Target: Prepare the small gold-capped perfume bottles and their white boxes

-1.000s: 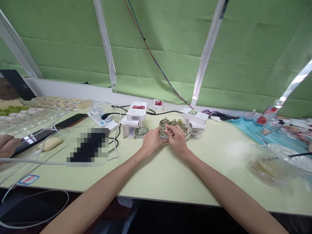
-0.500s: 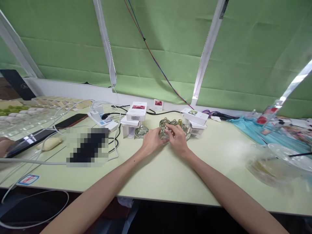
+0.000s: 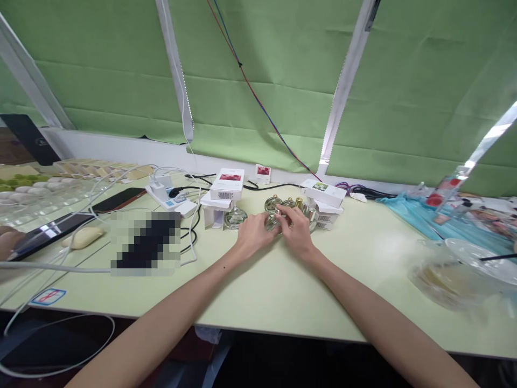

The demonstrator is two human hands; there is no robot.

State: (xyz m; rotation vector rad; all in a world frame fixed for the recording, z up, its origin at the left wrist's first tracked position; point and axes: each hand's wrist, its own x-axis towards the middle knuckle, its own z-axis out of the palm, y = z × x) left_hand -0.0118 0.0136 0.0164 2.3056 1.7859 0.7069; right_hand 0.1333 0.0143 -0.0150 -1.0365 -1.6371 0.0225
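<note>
Head view: my left hand (image 3: 256, 235) holds a perfume bottle (image 3: 272, 222), maybe to steady it; my right hand (image 3: 298, 231) pinches its shiny top (image 3: 278, 212).

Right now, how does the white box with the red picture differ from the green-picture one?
The red-picture box points a short end toward the camera; the green-picture box, a long side. The red-picture box shows a barcode; the green-picture box shows none. Both are white.
</note>
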